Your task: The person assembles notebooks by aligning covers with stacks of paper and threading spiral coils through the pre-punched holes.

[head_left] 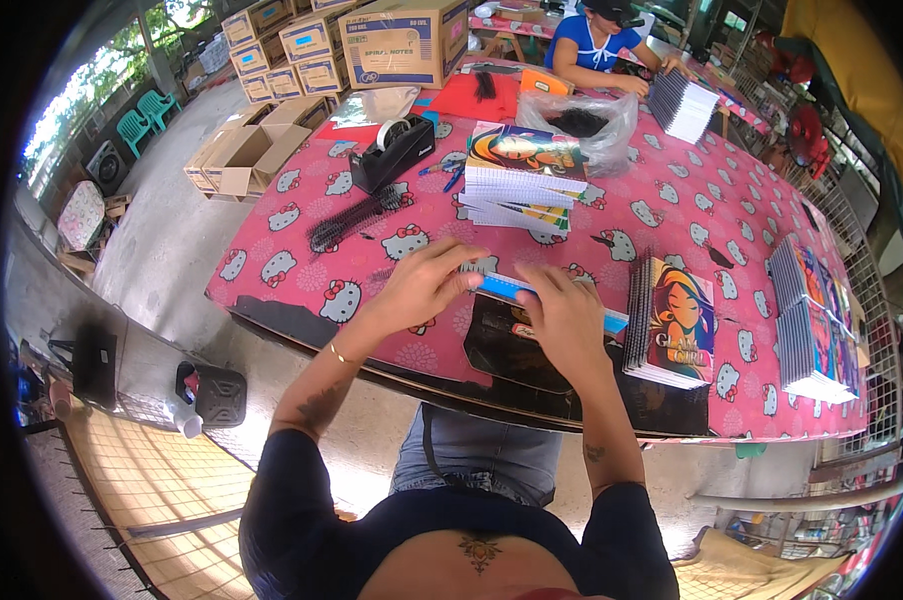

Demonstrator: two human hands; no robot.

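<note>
Blue strip [509, 288], perhaps the edge of a notebook, at the near side of the counter [302, 280], over a black sheet [492, 350]. Slanting, with the right end nearer the body; cannot tell whether touching the sheet. At the left end, closed fingers of the left hand [427, 285], apparently pinching, close beside a thin, coil-like row. Across the middle and right part, bent fingers of the right hand [564, 305], with the blue end jutting out beyond; cannot tell how tightly pressed. Likely light, fairly stiff along its length, perhaps a little slick on the blue face, and easily creased at the corners. Best gripped near both ends, thumbs on the near side and fingers beyond, with only gentle pressure on anything coiled. To the right, well within reach, a stack of spiral notebooks [677, 330]; beyond the hands, a splayed notebook pile [522, 190].
</note>
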